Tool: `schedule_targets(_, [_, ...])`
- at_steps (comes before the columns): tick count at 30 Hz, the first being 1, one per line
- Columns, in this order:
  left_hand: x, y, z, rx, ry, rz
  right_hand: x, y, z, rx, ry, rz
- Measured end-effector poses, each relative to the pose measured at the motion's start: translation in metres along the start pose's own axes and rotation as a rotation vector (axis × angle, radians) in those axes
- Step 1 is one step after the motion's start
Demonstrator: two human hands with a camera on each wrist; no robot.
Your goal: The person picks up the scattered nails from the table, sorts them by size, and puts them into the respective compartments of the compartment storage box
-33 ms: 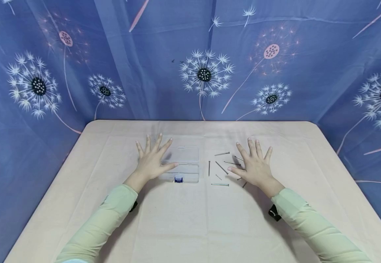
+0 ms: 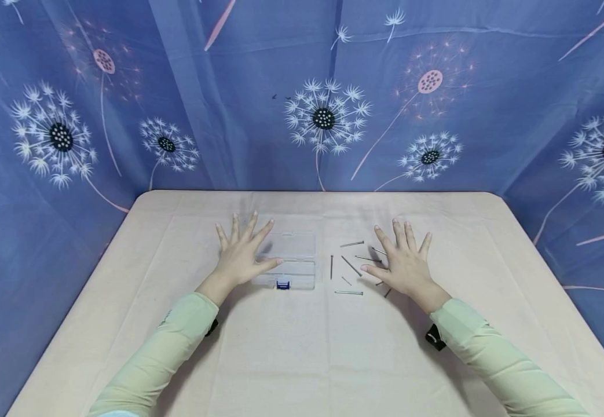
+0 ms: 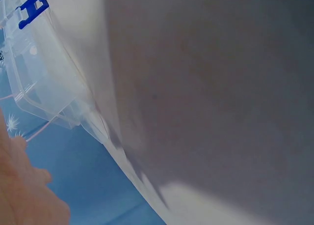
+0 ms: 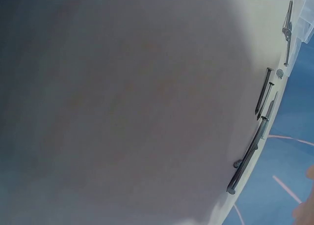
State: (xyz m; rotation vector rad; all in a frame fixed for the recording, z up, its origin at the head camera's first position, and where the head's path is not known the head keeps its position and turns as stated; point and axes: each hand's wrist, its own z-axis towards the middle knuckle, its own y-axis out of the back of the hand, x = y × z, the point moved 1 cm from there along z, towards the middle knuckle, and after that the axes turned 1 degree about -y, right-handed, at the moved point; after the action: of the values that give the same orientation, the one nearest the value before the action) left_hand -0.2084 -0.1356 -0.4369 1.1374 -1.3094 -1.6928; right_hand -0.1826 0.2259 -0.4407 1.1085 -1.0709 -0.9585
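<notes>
A clear plastic box [image 2: 299, 247] with its lid raised and a blue latch [image 2: 283, 285] at the front sits left of the table's middle. My left hand [image 2: 239, 259] spreads its fingers above the box's left side and hides that part. Several metal nails [image 2: 351, 266] lie scattered to the right of the box. Over the right-hand nails, my right hand [image 2: 407, 267] is spread palm down and covers some of them. Both hands hold nothing. The left wrist view shows the box [image 3: 44, 72] from low down; nails [image 4: 248, 156] line the right wrist view's right side.
A pale cloth covers the table [image 2: 302, 359], which has rounded far corners. Blue curtains [image 2: 249, 116] with dandelion prints stand behind it and along both sides. Dark straps, one of them a black band [image 2: 435, 337], show under the sleeves.
</notes>
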Motion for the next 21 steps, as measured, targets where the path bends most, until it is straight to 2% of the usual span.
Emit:
schedule_targets(10, [-0.005,0.004,-0.001,-0.023,-0.038,-0.015,-0.004,0.004,-0.003,-0.027,-0.004,-0.010])
schedule_targets(17, [0.004,0.016,-0.004,-0.012,-0.044,0.041,-0.002,0.007,-0.004,-0.002,0.017,-0.009])
schedule_targets(21, [0.005,0.024,-0.005,-0.041,-0.067,-0.002,-0.003,0.013,-0.006,-0.001,0.029,0.024])
